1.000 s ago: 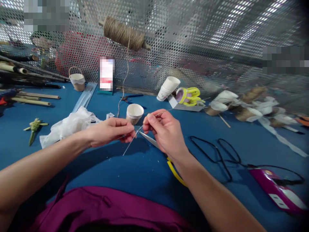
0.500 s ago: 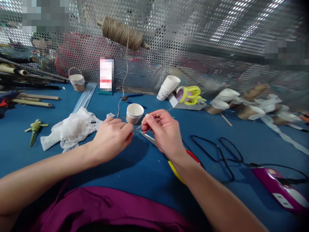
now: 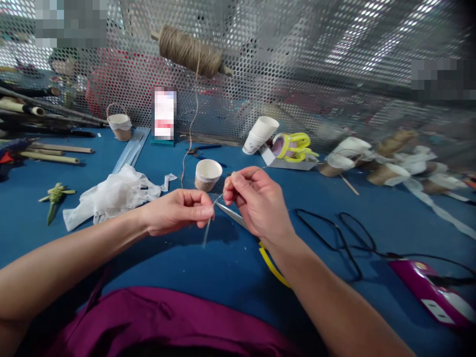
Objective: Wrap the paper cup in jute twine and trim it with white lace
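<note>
My left hand (image 3: 182, 210) pinches a thin, pale strand that looks like twine (image 3: 216, 200), thumb against fingers. A blurred, whitish end of it hangs below the fingertips. The same strand appears to run to my right hand (image 3: 256, 198), whose thumb and forefinger are closed on it; a bit sticks out behind the knuckles. Just beyond the hands stands a small paper cup (image 3: 208, 174), brown below with a white rim band. Scissors (image 3: 234, 215) with yellow handles lie partly under my right hand and wrist.
A twine spool (image 3: 189, 52) hangs on the mesh, its line reaching down behind my left hand. White lace (image 3: 115, 196) lies left. Stacked paper cups (image 3: 260, 134) and yellow tape rolls (image 3: 292, 147) stand behind. A black cable (image 3: 334, 230) and purple power strip (image 3: 431, 290) lie right.
My left hand has turned, thumb now on top, and pinches the strand, whose loose end hangs down. My right hand has shifted slightly right, away from the cup.
</note>
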The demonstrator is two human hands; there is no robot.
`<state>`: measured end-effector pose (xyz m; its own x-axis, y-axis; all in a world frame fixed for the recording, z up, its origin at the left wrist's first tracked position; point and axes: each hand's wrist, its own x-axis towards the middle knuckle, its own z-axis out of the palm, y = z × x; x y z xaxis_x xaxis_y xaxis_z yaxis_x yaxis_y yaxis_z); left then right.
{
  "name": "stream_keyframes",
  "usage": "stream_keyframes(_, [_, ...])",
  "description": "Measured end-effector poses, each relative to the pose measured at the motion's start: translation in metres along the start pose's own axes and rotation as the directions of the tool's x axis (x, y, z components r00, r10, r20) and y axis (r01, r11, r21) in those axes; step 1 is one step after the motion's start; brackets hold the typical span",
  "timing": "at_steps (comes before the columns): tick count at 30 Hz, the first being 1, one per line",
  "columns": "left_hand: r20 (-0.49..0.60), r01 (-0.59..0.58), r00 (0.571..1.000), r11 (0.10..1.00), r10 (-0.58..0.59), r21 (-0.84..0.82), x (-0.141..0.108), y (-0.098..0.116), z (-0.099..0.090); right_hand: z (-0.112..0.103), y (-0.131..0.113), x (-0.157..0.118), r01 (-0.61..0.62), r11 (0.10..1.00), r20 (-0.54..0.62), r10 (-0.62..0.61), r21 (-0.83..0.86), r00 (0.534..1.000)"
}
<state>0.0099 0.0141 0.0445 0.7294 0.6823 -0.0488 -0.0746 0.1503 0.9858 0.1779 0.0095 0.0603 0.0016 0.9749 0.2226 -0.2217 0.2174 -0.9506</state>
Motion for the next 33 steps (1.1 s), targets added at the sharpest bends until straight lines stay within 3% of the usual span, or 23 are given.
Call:
stream_keyframes(1, [-0.082, -0.026, 0.996, 0.977, 0.045, 0.213, -0.001, 0.002, 0.001, 0.0, 0.002, 0.0, 0.018, 0.999, -0.008, -0.019, -0.031, 1.0])
stream_keyframes(3, [-0.222, -0.033, 0.949, 0.773, 0.222, 0.634, -0.002, 0.007, 0.003, 0.0, 0.005, 0.0, 0.054, 0.992, -0.024, -0.058, -0.115, 0.998])
stream_keyframes(5, [-0.263, 0.013, 0.888, 0.551, 0.377, 0.834, -0.003, 0.01, 0.003, -0.001, 0.008, 0.0, 0.079, 0.979, -0.037, -0.087, -0.187, 0.996])
stream_keyframes(6, [-0.263, 0.021, 0.885, 0.531, 0.385, 0.847, -0.004, 0.011, 0.002, -0.001, 0.009, 0.0, 0.084, 0.976, -0.04, -0.094, -0.203, 0.995])
stream_keyframes(7, [-0.253, 0.007, 0.907, 0.587, 0.338, 0.809, -0.003, 0.012, 0.001, -0.001, 0.009, 0.001, 0.085, 0.977, -0.041, -0.095, -0.197, 0.995])
stream_keyframes(8, [-0.226, -0.019, 0.94, 0.701, 0.255, 0.713, -0.003, 0.012, -0.001, -0.002, 0.009, 0.001, 0.081, 0.982, -0.041, -0.089, -0.172, 0.995])
stream_keyframes(10, [-0.09, -0.035, 0.994, 0.942, 0.069, 0.333, -0.002, 0.011, -0.007, -0.002, 0.007, 0.002, 0.056, 0.995, -0.043, -0.059, -0.087, 0.997])
stream_keyframes(11, [-0.015, -0.01, 1.0, 0.995, 0.011, 0.1, -0.001, 0.009, -0.009, -0.002, 0.005, 0.003, 0.037, 0.998, -0.042, -0.039, -0.042, 0.998])
stream_keyframes(13, [0.107, 0.077, 0.993, 0.97, -0.053, -0.23, 0.001, 0.003, -0.012, -0.001, 0.003, 0.003, -0.001, 1.0, -0.035, 0.002, 0.02, 0.999])
stream_keyframes(16, [0.17, 0.128, 0.984, 0.899, -0.06, -0.419, 0.002, -0.006, -0.01, -0.001, 0.002, 0.003, -0.024, 0.999, -0.025, 0.025, 0.048, 0.999])
stream_keyframes(23, [0.199, 0.142, 0.978, 0.892, -0.06, -0.428, 0.002, -0.01, -0.014, -0.002, 0.001, 0.002, -0.023, 0.998, -0.03, 0.025, 0.057, 0.999])
stream_keyframes(28, [0.175, 0.086, 0.984, 0.911, -0.016, -0.402, 0.003, -0.01, -0.014, 0.0, 0.001, 0.002, -0.034, 0.997, -0.021, 0.036, 0.062, 0.999])
stream_keyframes(31, [0.069, 0.036, 0.997, 0.982, -0.023, -0.188, 0.003, -0.004, -0.009, 0.0, 0.003, 0.002, -0.025, 0.999, -0.021, 0.026, 0.044, 0.999])
stream_keyframes(33, [-0.071, 0.002, 0.997, 0.986, 0.01, 0.169, 0.002, 0.001, -0.005, -0.001, 0.006, 0.002, -0.002, 1.0, -0.034, 0.002, -0.002, 0.999])
